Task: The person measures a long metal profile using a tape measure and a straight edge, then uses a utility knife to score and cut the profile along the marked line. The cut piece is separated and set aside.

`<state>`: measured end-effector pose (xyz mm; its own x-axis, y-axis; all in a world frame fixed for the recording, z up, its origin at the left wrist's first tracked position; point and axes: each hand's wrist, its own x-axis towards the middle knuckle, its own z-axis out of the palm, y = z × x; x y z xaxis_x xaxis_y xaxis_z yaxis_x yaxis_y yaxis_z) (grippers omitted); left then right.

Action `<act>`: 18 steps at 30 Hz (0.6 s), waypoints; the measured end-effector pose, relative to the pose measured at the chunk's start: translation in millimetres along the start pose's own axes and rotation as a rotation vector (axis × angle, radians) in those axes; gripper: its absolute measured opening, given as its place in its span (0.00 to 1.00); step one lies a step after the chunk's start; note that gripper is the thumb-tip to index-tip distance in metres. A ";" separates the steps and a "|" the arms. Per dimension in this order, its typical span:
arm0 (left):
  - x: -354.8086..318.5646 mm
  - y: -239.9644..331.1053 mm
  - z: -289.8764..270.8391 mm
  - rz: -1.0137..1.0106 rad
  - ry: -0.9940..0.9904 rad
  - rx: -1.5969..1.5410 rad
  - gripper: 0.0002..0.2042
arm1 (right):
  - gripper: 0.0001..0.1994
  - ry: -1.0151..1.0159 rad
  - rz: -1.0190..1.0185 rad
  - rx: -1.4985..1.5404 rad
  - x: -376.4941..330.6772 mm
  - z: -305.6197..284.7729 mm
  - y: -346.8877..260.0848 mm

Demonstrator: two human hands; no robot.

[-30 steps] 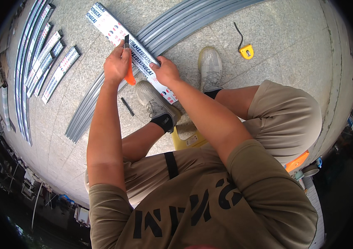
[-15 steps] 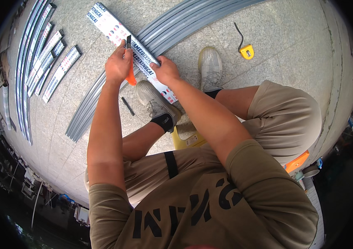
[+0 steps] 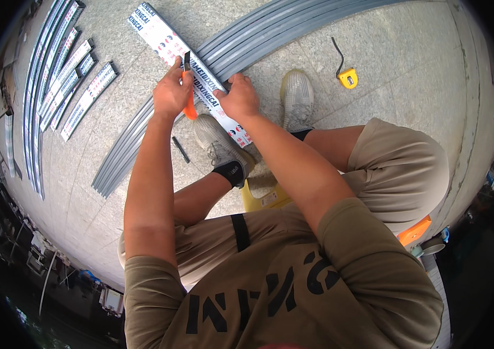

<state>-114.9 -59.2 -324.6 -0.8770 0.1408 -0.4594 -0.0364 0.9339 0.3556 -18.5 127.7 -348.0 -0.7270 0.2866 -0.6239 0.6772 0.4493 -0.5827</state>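
A long profile bar in white printed film lies slantwise in front of me, across several grey ribbed strips. My left hand is closed around an orange-handled utility knife. The knife's dark blade points away from me, over the bar's left part, and my left fingers rest at the bar's near edge. Farther along, my right hand grips the bar by its far edge, with the thumb on the printed face. The bar's near end lies beside my left shoe.
Grey ribbed strips run beneath the bar. More film-wrapped bars lie at left. A yellow tape measure with a black strap sits at right. A black marker-like stick lies near my left shoe. Under me is a yellow stool.
The whole view has shifted slightly. My right fingers have moved a little along the bar's far edge. My left hand still holds the knife at nearly the same spot.
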 end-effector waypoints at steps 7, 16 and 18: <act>-0.5 -0.8 -0.7 0.007 0.014 -0.011 0.24 | 0.13 0.109 -0.476 -0.426 8.2 -7.6 -21.6; -0.3 -5.0 -5.8 -0.025 0.017 -0.134 0.23 | 0.25 -0.032 -0.999 -0.890 39.7 -11.3 -42.3; -0.7 -2.8 -9.8 -0.055 -0.022 -0.164 0.24 | 0.26 -0.130 -1.012 -0.993 41.5 -16.5 -55.9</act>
<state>-118.9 -65.1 -317.3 -0.8610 0.1000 -0.4987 -0.1632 0.8744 0.4569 -88.4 128.4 -332.8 -0.7896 -0.5651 -0.2392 -0.5188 0.8229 -0.2316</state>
